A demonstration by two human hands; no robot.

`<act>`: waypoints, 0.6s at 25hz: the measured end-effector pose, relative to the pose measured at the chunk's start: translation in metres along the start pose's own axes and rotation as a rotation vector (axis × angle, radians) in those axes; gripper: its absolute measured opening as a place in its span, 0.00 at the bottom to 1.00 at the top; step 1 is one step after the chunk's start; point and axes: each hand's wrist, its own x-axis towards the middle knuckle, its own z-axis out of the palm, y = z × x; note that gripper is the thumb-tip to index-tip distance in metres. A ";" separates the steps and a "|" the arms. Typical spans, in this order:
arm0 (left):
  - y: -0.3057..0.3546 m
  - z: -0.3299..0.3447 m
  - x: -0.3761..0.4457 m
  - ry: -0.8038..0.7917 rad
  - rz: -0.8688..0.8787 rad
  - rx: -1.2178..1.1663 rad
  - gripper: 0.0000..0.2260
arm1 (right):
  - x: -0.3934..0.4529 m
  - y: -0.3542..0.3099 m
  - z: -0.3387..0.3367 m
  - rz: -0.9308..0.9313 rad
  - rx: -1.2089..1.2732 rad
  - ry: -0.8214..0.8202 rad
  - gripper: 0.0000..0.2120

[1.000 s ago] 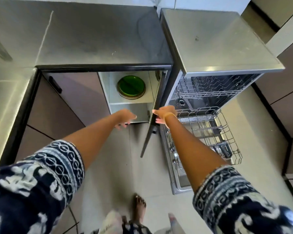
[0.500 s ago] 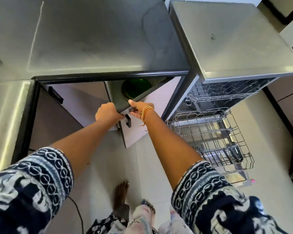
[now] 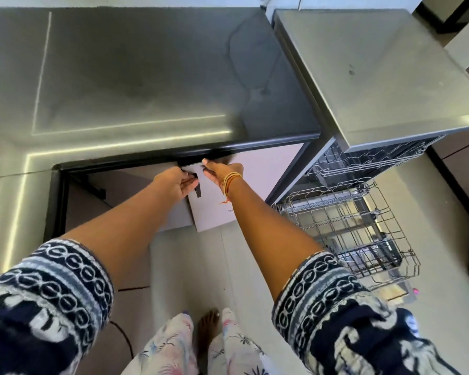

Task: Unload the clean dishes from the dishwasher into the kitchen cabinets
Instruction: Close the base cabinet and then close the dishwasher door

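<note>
Two pale flat cabinet doors [image 3: 244, 185] meet under the grey worktop [image 3: 146, 77]. The left hand [image 3: 175, 184] grips the black handle [image 3: 197, 185]; the right hand [image 3: 222, 173] presses flat, its fingertips blurred.

Above and beyond our hands we see the grey bench [image 3: 146, 77] with a bright strip of reflected light along its front edge. A thin dark cord [image 3: 237, 58] lies looped on the bench, up and to the right of our hands. Below our hands stretches the pale tiled floor [image 3: 179, 261], where a dark cable [image 3: 125, 339] curves near our left sleeve. To the far right of our hands, a small pink object [image 3: 416, 291] lies on the floor.
</note>
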 end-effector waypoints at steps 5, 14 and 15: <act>0.024 0.012 0.021 -0.042 0.045 -0.237 0.09 | 0.019 -0.004 0.027 -0.057 0.063 0.169 0.13; -0.003 0.024 0.043 0.219 0.153 -0.010 0.10 | 0.045 0.006 0.000 -0.022 -0.096 0.118 0.19; -0.008 0.030 0.045 0.224 0.160 0.167 0.12 | 0.046 0.007 -0.011 -0.035 -0.195 0.116 0.24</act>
